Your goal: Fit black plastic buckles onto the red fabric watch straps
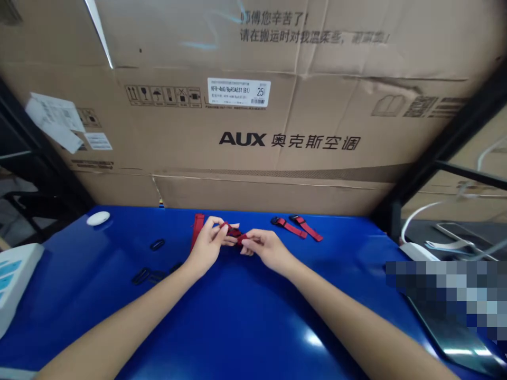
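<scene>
Both hands meet over the middle of the blue table, pinching one short red webbing strap with a dark buckle on it. My left hand closes on the buckle end, and my right hand grips the strap's other side between thumb and fingers. Fingers cover part of the buckle, so how the webbing runs through it cannot be made out. Just behind my left hand lies another red strap, partly hidden. Beyond my right hand rest two red straps with black buckles.
Several loose black buckles lie left of my hands on the blue table. A white oval object sits at the back left, a white and blue box at the left edge. Behind stands a large cardboard carton; dark posts flank it.
</scene>
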The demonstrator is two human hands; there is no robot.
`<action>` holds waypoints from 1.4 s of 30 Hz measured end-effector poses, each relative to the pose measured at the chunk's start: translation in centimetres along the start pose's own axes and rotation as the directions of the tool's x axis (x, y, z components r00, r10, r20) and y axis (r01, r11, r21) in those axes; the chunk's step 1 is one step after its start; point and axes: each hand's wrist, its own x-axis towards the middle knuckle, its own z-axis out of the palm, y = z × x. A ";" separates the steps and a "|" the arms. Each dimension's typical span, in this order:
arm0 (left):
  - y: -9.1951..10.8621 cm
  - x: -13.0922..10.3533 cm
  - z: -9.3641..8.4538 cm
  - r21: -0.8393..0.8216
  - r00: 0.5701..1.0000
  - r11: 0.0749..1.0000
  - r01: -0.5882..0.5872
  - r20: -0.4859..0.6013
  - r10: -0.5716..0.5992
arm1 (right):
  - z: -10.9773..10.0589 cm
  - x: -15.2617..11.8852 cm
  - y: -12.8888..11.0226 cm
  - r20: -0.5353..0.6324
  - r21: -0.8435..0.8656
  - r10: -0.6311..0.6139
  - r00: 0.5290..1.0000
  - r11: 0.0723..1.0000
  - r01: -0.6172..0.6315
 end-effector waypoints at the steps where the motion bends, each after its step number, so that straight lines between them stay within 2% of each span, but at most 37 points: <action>1: -0.2 -0.1 0.2 0.001 1.000 1.000 0.002 0.008 -0.002 | 0.2 0.1 0.1 -0.038 -0.110 -0.045 0.998 0.993 0.041; 3: -0.4 -0.3 0.5 -0.014 1.000 1.000 0.007 0.009 -0.007 | 0.7 0.2 0.3 -0.090 -0.257 -0.158 0.983 0.958 0.130; 5: -0.6 -0.5 0.7 -0.063 0.999 0.998 0.029 -0.016 -0.030 | 1.0 0.2 0.5 -0.113 -0.302 -0.232 0.966 0.934 0.189; 7: -0.6 -0.6 0.7 -0.121 0.997 0.991 0.050 -0.051 -0.056 | 1.2 0.1 0.6 -0.114 -0.312 -0.255 0.960 0.927 0.209; 11: -0.7 -0.5 0.4 -0.117 0.992 0.992 0.045 -0.108 -0.058 | 1.3 0.0 0.9 -0.063 -0.304 -0.220 0.973 0.933 0.191; 15: -0.8 -0.4 0.3 -0.079 0.986 0.994 0.073 -0.145 -0.084 | 1.6 0.0 1.0 -0.065 -0.358 -0.171 0.983 0.924 0.137; 20: -1.2 -0.5 0.7 -0.134 0.988 0.986 0.104 -0.099 -0.118 | 1.9 0.1 1.0 -0.116 -0.401 -0.151 0.982 0.911 0.093; 27: -1.6 -1.0 1.0 -0.156 0.982 0.974 0.166 -0.068 -0.178 | 2.2 0.1 0.5 -0.139 -0.413 -0.207 0.968 0.901 0.133; 34: -1.8 -1.2 1.2 -0.125 0.979 0.973 0.195 -0.041 -0.201 | 2.0 0.4 1.3 -0.220 -0.315 -0.075 0.973 0.949 0.002; 37: -1.9 -1.0 1.2 -0.108 0.983 0.981 0.159 -0.073 -0.168 | 1.6 0.3 1.4 -0.222 -0.342 -0.061 0.973 0.939 -0.020; 42: -1.8 -1.0 1.3 -0.040 0.991 0.994 0.102 -0.089 -0.105 | 1.3 -0.1 1.6 -0.163 -0.381 -0.135 0.977 0.922 0.064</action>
